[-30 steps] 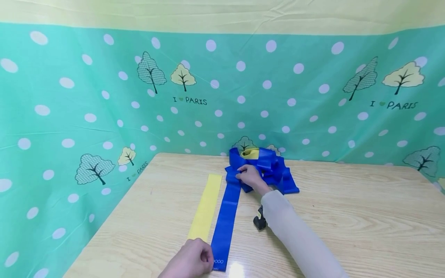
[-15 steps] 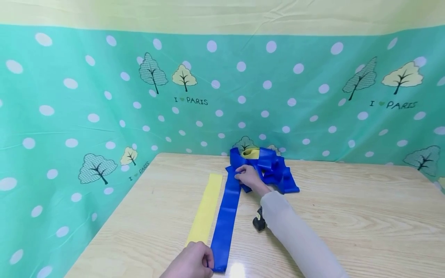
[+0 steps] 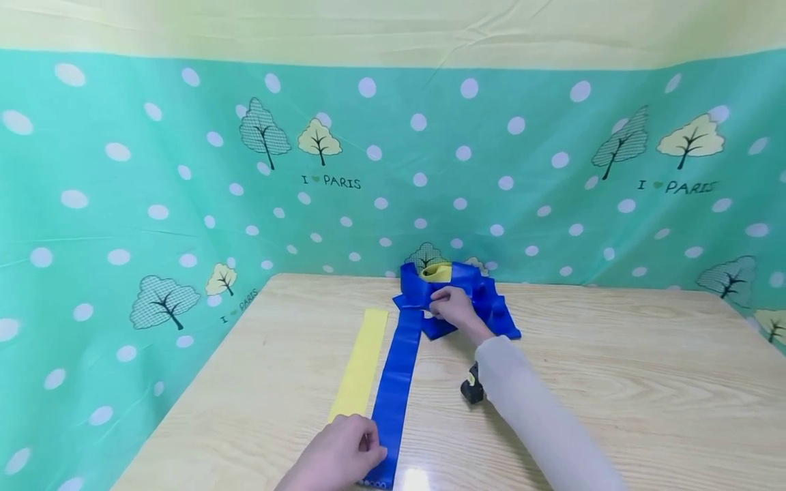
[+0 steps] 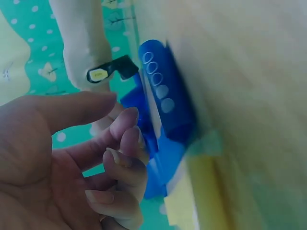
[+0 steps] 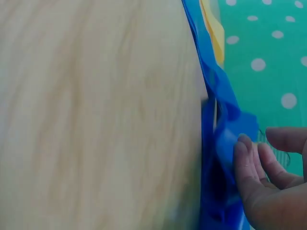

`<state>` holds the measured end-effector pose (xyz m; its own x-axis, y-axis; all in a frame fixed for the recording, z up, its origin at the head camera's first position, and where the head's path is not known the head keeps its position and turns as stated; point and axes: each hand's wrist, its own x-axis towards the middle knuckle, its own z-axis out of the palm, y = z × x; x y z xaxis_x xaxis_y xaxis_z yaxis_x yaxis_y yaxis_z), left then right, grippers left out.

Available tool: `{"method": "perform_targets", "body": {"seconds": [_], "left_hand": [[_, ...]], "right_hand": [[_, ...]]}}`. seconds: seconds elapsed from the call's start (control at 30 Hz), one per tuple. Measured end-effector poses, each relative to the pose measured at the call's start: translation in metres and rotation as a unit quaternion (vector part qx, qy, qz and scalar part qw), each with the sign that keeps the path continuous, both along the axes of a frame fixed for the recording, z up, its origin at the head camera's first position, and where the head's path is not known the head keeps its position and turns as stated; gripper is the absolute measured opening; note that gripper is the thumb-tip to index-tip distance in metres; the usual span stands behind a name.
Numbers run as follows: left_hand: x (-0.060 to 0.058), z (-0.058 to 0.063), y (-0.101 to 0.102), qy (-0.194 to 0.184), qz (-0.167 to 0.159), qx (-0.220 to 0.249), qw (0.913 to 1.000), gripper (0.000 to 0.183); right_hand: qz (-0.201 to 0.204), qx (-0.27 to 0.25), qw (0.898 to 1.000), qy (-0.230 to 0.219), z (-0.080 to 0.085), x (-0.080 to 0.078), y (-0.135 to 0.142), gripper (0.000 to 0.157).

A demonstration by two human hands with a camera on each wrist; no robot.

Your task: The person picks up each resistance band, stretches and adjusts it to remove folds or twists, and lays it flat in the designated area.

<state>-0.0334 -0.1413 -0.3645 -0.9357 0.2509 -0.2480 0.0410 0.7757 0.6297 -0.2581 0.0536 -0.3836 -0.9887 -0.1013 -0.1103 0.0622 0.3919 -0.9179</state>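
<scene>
A long flat blue ribbon [image 3: 395, 389] runs from the near side of the table to a heap of blue ribbon [image 3: 500, 317] at the back. Its near end [image 4: 168, 91] is curled up, with white rings and dots printed on it. My left hand [image 3: 344, 450] is over this end in the head view; its thumb and bent fingers hold nothing, and a gap shows between them and the curl. At the heap, my right hand [image 3: 457, 307] has its fingers [image 5: 244, 165] against the blue loops, the thumb held apart from them.
To the left of the blue strip lies a yellow ribbon strip [image 3: 362, 361]. A yellow piece [image 3: 437, 273] shows within the heap. Below my right wrist is a small black device [image 3: 473, 387] with a yellow label. A green dotted cloth [image 3: 344, 218] hangs behind the table [image 3: 614, 368].
My right hand has moved slightly right, off the blue strip onto the heap. My left hand has shifted right over the strip's near end, which lay flat with its print showing and is now curled.
</scene>
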Motion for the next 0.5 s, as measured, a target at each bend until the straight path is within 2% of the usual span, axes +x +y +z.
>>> {"method": "perform_targets", "body": {"seconds": [0.27,0.5], "left_hand": [[-0.025,0.009,0.017,0.066,-0.028,0.036,0.9968,0.018],[-0.048,0.013,0.035,0.124,-0.045,0.059,0.9896,0.013]], "right_hand": [[-0.011,0.004,1.0,0.027,0.006,0.01,0.03,0.021],[-0.014,0.005,0.996,0.085,0.007,0.022,0.056,0.019]]}}
